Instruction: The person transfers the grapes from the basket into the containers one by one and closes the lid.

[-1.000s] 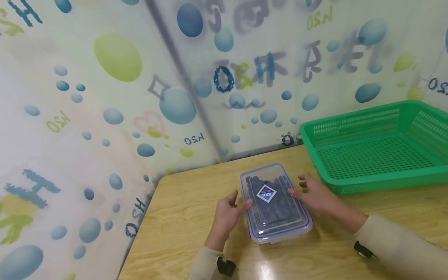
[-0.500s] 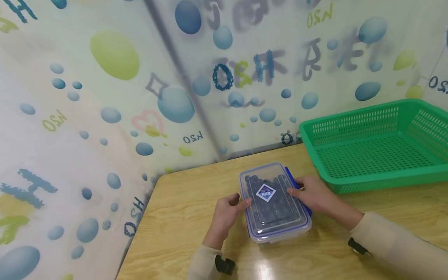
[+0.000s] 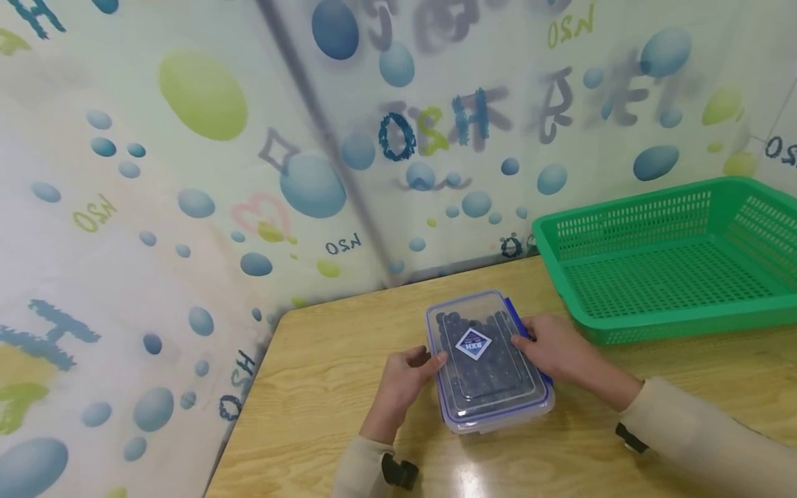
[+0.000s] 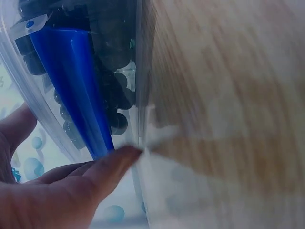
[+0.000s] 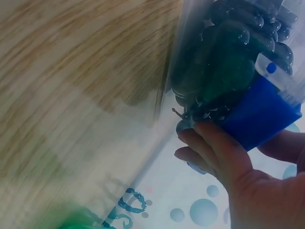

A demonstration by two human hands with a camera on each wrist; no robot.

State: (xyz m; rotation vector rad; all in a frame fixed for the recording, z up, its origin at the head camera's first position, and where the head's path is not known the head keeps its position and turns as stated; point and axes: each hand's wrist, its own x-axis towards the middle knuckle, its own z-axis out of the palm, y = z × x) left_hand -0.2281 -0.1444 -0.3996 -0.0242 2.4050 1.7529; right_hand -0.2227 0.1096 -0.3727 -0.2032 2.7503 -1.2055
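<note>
A clear plastic food container (image 3: 492,387) with a blue seal and a diamond label (image 3: 473,344) stands on the table, lid on. Dark round fruits (image 4: 120,90), like grapes, fill much of it. My left hand (image 3: 398,387) holds its left edge, thumb on the lid's rim; in the left wrist view fingers reach the end of a blue side latch (image 4: 71,86). At the right edge, my right hand (image 3: 560,349) grips the side with its thumb over the lid. A blue latch (image 5: 264,112) sticks out there, the fingers below it along the container wall.
A green perforated plastic basket (image 3: 672,277) stands to the right, behind my right hand. The wooden table (image 3: 330,387) meets a wall (image 3: 205,173) printed with blue and green bubbles at its back and left.
My right hand has closed in on the container's right side, and the blue latch there now shows swung outward. The left hand and the container have hardly moved.
</note>
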